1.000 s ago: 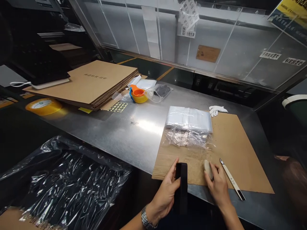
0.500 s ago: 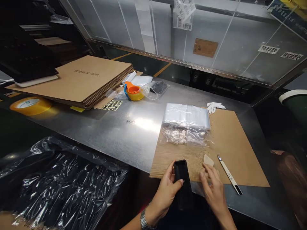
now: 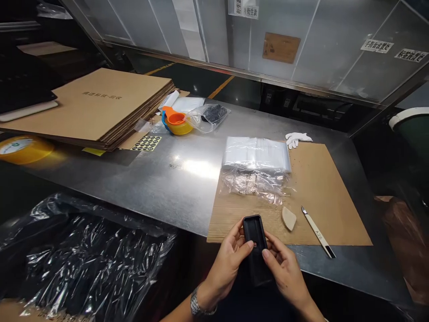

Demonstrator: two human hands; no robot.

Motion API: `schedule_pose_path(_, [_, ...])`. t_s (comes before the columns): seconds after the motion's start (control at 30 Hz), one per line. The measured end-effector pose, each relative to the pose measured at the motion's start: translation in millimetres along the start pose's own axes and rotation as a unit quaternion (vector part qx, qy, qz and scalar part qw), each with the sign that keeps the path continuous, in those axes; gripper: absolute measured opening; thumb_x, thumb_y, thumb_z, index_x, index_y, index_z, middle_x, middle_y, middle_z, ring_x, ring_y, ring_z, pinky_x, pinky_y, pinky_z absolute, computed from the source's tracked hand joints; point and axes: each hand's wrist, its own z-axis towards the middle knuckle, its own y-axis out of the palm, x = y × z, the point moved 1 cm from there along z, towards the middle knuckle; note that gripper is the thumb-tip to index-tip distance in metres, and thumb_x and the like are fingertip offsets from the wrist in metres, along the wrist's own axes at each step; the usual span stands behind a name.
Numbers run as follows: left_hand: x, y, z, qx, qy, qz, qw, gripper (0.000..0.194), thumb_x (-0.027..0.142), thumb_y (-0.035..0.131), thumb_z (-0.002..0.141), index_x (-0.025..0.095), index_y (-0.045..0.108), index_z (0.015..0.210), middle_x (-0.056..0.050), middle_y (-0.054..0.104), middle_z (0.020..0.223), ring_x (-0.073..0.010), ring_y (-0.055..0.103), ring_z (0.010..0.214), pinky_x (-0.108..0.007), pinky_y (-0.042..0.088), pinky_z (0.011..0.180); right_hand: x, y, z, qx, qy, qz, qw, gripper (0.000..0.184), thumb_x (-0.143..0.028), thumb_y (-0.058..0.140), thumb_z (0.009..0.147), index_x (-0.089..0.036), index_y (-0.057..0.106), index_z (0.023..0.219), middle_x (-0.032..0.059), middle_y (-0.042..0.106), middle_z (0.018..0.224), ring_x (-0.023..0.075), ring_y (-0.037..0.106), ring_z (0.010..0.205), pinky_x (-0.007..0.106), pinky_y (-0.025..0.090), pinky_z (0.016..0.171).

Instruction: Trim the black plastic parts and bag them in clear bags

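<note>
A long black tray-like case (image 3: 256,250) with a raised rim is held over the table's front edge. My left hand (image 3: 228,257) grips its left side, thumb pressed on the inside. On the opposite side, my right hand (image 3: 284,266) holds it with the thumb at the right rim. Just beyond, a beige wedge-shaped block (image 3: 288,218) lies on a cardboard sheet (image 3: 321,192). To the right of the block rests a white-handled craft knife (image 3: 317,232) marked A26, its blade pointing away from me.
A stack of clear plastic bags (image 3: 256,154) lies on the cardboard, near a white glove (image 3: 298,138). Farther left are a tape dispenser (image 3: 181,127), a sticker sheet (image 3: 146,143) and flat cardboard boxes (image 3: 110,103). Black plastic wrapping (image 3: 90,259) fills the lower left.
My right hand has moved left from beside the beige block and now grips the black case too. The block is left lying on the cardboard. The camera view has shifted slightly.
</note>
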Motion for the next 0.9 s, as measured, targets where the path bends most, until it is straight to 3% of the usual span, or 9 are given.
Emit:
schedule_pose_path(0.2, [-1, 1.0, 0, -0.022, 0.008, 0.002, 1.0, 0.051, 0.021, 0.069, 0.073, 0.021, 0.052, 0.122, -0.008, 0.056, 0.124, -0.0244, 0.048, 0.116, -0.034, 0.036, 0.099, 2, 2, -7, 0.021, -0.018, 0.021, 0.999, 0.04, -0.032, 0.055, 0.087, -0.023, 0.049, 0.125, 0.008, 0.062, 0.112, 0.0204, 0.059, 0.102, 0.034, 0.048, 0.087])
schedule_pose_path(0.33, [-6, 1.7, -1, -0.002, 0.004, -0.025, 1.0, 0.039, 0.033, 0.066, 0.076, 0.021, 0.059, 0.113, -0.006, 0.058, 0.121, -0.024, 0.045, 0.12, -0.032, 0.032, 0.103, 6, 8, -13, 0.018, -0.044, 0.044, 0.998, 0.039, -0.032, 0.055, 0.086, -0.023, 0.049, 0.124, 0.0095, 0.063, 0.11, 0.0215, 0.06, 0.1, 0.035, 0.05, 0.085])
schedule_pose_path(0.47, [-12, 5.9, -4, -0.044, -0.064, -0.083, 0.994, 0.039, 0.046, 0.054, 0.081, 0.014, 0.064, 0.102, -0.012, 0.064, 0.108, -0.0279, 0.059, 0.098, -0.041, 0.042, 0.092, 13, 13, -17, -0.006, -0.071, 0.064, 0.995, 0.044, -0.031, 0.057, 0.086, -0.026, 0.044, 0.128, 0.0079, 0.064, 0.106, 0.0202, 0.062, 0.095, 0.032, 0.052, 0.079])
schedule_pose_path(0.63, [-15, 8.8, -2, -0.078, -0.13, -0.146, 0.978, 0.053, 0.053, 0.041, 0.085, 0.008, 0.061, 0.105, -0.016, 0.067, 0.086, -0.0277, 0.064, 0.081, -0.043, 0.048, 0.079, 13, 18, -20, -0.014, -0.057, 0.067, 0.996, 0.049, -0.038, 0.056, 0.086, -0.025, 0.04, 0.13, 0.0072, 0.064, 0.104, 0.0169, 0.063, 0.082, 0.029, 0.052, 0.071])
schedule_pose_path(0.77, [-13, 9.0, 4, -0.077, -0.186, -0.198, 0.959, 0.057, 0.056, 0.034, 0.086, 0.008, 0.063, 0.1, -0.012, 0.067, 0.078, -0.0228, 0.064, 0.073, -0.037, 0.049, 0.075, 8, 7, -18, 0.023, -0.047, -0.073, 0.996, 0.038, -0.039, 0.048, 0.089, -0.021, 0.048, 0.124, 0.0068, 0.065, 0.094, 0.0144, 0.061, 0.066, 0.026, 0.051, 0.058])
schedule_pose_path(0.83, [-10, 8.2, 7, -0.033, -0.159, -0.205, 0.965, 0.052, 0.051, 0.036, 0.088, 0.007, 0.065, 0.093, -0.011, 0.068, 0.084, -0.0188, 0.064, 0.077, -0.029, 0.048, 0.077, 6, -17, -12, 0.112, -0.078, -0.217, 0.967, 0.031, -0.038, 0.045, 0.091, -0.02, 0.056, 0.113, 0.0073, 0.064, 0.093, 0.0163, 0.061, 0.069, 0.028, 0.051, 0.061])
schedule_pose_path(0.9, [-6, 7.4, 9, 0.006, -0.139, -0.186, 0.973, 0.051, 0.049, 0.037, 0.089, 0.007, 0.065, 0.091, -0.012, 0.068, 0.085, -0.0172, 0.064, 0.076, -0.024, 0.048, 0.075, 7, -50, -2, 0.232, -0.129, -0.386, 0.884, 0.032, -0.038, 0.041, 0.091, -0.017, 0.058, 0.109, 0.0102, 0.063, 0.098, 0.0216, 0.059, 0.083, 0.035, 0.049, 0.074])
